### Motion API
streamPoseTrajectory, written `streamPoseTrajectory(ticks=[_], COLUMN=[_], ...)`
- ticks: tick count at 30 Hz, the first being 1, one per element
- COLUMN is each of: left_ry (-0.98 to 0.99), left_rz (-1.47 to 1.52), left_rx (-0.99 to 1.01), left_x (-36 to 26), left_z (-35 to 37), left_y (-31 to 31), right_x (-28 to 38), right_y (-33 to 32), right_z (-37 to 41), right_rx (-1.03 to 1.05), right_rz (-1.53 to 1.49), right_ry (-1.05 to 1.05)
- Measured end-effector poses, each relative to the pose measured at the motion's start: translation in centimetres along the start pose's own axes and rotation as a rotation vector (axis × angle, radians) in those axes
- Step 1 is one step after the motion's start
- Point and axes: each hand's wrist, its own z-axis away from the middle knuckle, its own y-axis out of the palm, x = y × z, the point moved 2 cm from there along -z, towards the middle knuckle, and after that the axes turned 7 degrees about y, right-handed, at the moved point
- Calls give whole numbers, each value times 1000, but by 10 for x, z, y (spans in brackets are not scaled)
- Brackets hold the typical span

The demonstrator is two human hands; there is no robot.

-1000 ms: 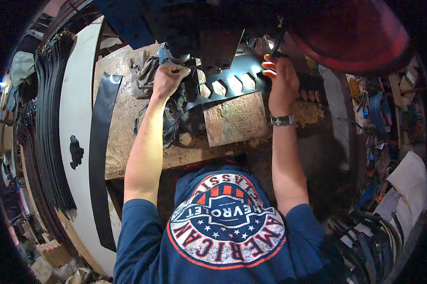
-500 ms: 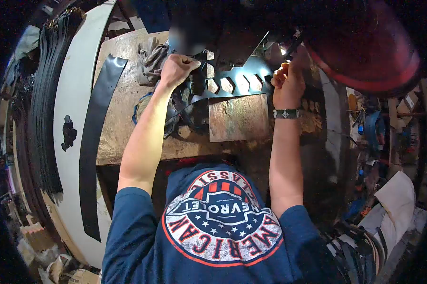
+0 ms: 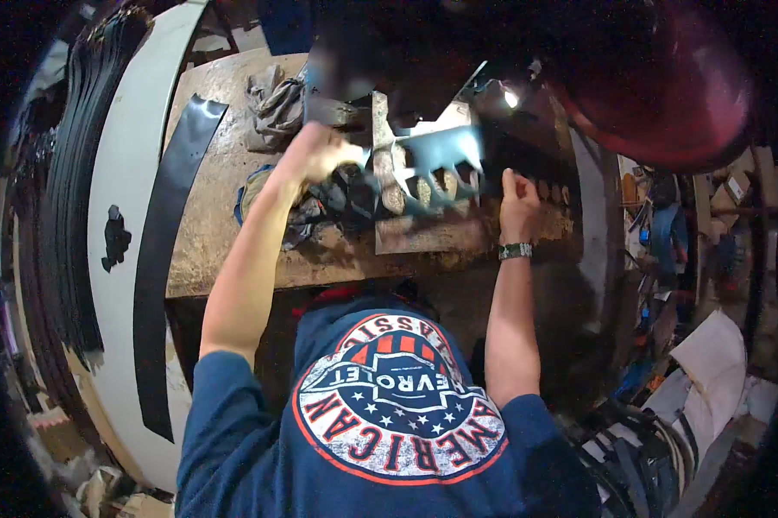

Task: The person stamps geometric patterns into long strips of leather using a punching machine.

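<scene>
Gripping the left end of a notched steel strip [image 3: 440, 151], our left hand [image 3: 315, 155] is curled shut. Both are smeared by motion, and the strip reads as a thin dark blade with a row of rounded, punched cut-outs, hanging over a square, mottled plate [image 3: 423, 235]. Our right hand [image 3: 518, 194] is folded into a loose fist, empty as far as we can see, just right of the strip and apart from it, above the rusty, pitted bench [image 3: 225, 233]. A crumpled grey rag [image 3: 272, 104] lies at the far edge — a long, flat black band [image 3: 169, 216] lies alongside.
</scene>
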Motion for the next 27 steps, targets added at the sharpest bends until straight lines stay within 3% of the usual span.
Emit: streamPoseTrajectory(ticks=[2,4,7,8,10,12,15,19,22,23,26,27], left_ry=[-189,-206,-311,-160,194,302,133,144,23,144,158,244], left_rz=[377,226,-103,-315,-380,-444,-487,-349,-90,-100,215,401], left_rx=[64,139,-119,-253,-636,-684,-680,-596,-587,-710,-611,-617], left_x=[-46,-45,-76,-70,-60,-31,-35,-16,-14,-13,19,2], left_z=[42,61,69,56,26,-23,-48,-55,-56,-55,-69,-57], left_y=[6,18,16,21,33,61,69,56,44,43,49,41], right_x=[-12,-23,-33,-39,-56,-62,-53,-57,-53,-52,-55,-66], right_y=[-5,-6,-5,-4,5,8,-1,-7,-8,-7,-8,-10], right_z=[3,7,18,18,13,5,5,0,5,7,6,1], right_rx=[16,45,77,76,81,118,228,290,289,287,258,230], right_rz=[53,69,118,55,-72,-306,-581,-812,-866,-866,-771,-688], right_ry=[34,90,142,150,157,286,500,661,713,731,713,658])
